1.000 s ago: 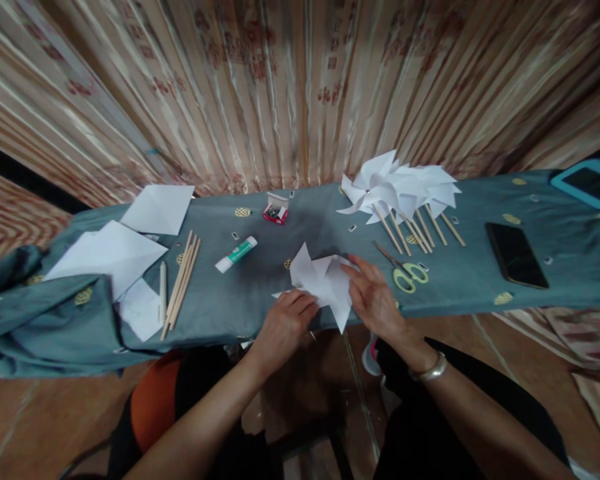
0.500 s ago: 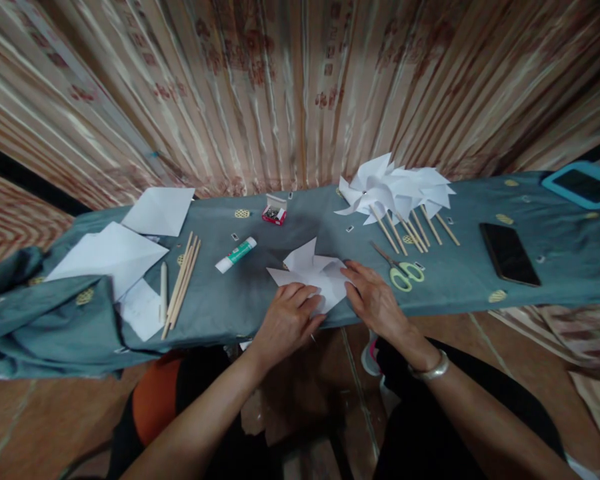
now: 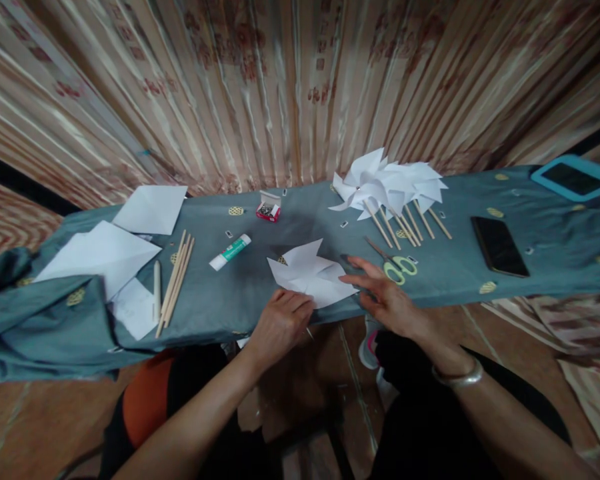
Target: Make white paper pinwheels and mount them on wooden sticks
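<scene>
Our left hand (image 3: 283,320) pinches the folded paper (image 3: 323,275) at the bench's (image 3: 205,293) near edge; our right hand (image 3: 393,305), loosely spread, grips nothing, fingertips at the paper's right side. We'd best steady it lightly, keeping its corners uncrushed.

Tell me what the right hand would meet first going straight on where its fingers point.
Most likely the folded white paper, at its right side; the right hand is so close it may already touch, but depth is unclear.
</scene>
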Demonstrator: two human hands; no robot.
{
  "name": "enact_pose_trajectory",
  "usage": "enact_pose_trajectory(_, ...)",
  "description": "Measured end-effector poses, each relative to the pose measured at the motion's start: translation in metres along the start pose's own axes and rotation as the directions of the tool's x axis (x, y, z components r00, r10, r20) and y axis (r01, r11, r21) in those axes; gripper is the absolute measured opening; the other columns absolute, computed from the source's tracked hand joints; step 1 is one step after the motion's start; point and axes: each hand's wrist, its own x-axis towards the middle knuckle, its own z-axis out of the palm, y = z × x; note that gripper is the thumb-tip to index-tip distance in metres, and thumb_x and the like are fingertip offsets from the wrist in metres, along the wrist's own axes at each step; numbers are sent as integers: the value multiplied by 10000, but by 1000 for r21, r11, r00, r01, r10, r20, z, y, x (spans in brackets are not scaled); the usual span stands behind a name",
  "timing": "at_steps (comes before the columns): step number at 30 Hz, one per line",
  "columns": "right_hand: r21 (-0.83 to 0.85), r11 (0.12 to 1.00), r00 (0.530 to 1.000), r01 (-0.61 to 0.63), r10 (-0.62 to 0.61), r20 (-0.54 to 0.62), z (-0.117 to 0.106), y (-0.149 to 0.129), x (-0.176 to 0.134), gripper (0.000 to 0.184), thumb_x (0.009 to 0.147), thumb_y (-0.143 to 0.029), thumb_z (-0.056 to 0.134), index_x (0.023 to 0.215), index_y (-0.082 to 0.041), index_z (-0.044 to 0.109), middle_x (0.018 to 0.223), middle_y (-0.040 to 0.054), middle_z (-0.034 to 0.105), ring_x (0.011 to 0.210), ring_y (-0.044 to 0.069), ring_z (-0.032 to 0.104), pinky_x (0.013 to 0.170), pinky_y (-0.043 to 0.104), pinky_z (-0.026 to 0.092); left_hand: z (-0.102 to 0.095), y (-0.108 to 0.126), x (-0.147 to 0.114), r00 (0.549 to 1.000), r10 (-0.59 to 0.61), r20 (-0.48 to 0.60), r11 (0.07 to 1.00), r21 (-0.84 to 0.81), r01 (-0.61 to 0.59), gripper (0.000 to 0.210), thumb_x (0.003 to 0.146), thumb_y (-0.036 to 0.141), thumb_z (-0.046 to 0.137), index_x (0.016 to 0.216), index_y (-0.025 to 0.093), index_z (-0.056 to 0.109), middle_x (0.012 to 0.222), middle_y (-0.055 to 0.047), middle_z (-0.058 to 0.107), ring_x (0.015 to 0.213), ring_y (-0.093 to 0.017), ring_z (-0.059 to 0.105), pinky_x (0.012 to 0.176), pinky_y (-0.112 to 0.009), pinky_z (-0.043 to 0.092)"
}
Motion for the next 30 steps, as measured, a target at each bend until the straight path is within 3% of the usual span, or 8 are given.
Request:
enact_pose_trajectory(4, 103, 994, 998, -47, 43, 38, -6, 2, -2, 394, 805, -124, 567, 1160, -263, 666, 1495, 94, 400, 1338, 286, 445, 1045, 530, 424, 0, -1, -4, 999, 0, -36, 999, -45, -2, 170, 915, 132, 500, 984, 138, 656, 980, -87, 721, 848, -186, 660, 766, -347, 502)
enact_pose_trajectory(10, 273, 958, 994, -92, 72, 83, -13, -3, 1, 158, 831, -244, 641, 952, -249, 744, 1412, 90, 508, 1197, 269, 579, 960, 472, 506, -1, -1, -7, 1000, 5, -7, 998, -65, -5, 193, 909, 128, 490, 998, 149, 660, 1014, -103, 719, 891, -195, 668, 795, -363, 510)
enact_pose_trajectory(15, 365, 919, 989, -146, 131, 64, -4, -6, 6, 146, 831, -347, 664, 838, -234, 755, 1343, 97, 580, 1218, 277, 568, 989, 463, 472, -5, 4, -4, 998, 3, 61, 999, -41, -1, 163, 891, 137, 507, 957, 145, 655, 997, -110, 711, 929, -226, 637, 801, -392, 488)
enact_pose_trajectory(20, 261, 955, 985, -140, 161, -60, 16, -9, 13, 119, 831, -316, 654, 793, -238, 735, 1336, 96, 576, 1268, 281, 515, 1052, 503, 399, -5, 9, 0, 994, -11, 104, 999, -39, 15, 164, 897, 197, 520, 1011, 156, 631, 999, -107, 698, 959, -242, 613, 826, -413, 469)
enact_pose_trajectory(24, 110, 991, 985, -75, 91, -149, 24, -15, 20, 107, 828, -259, 640, 764, -228, 720, 1361, 91, 542, 1318, 284, 443, 1078, 529, 363, -1, 12, 3, 997, 10, 79, 999, -50, -6, 271, 922, 196, 475, 1170, 128, 561, 1060, -117, 684, 954, -235, 615, 819, -397, 482)
enact_pose_trajectory(30, 1, 999, 981, -41, 41, -187, 32, -20, 25, 115, 835, -211, 619, 751, -196, 697, 1381, 104, 510, 1353, 287, 385, 1091, 513, 359, 2, 12, 4, 991, 22, 133, 999, -45, -16, 272, 943, 184, 432, 1180, 126, 552, 1053, -102, 682, 979, -247, 613, 825, -404, 494)
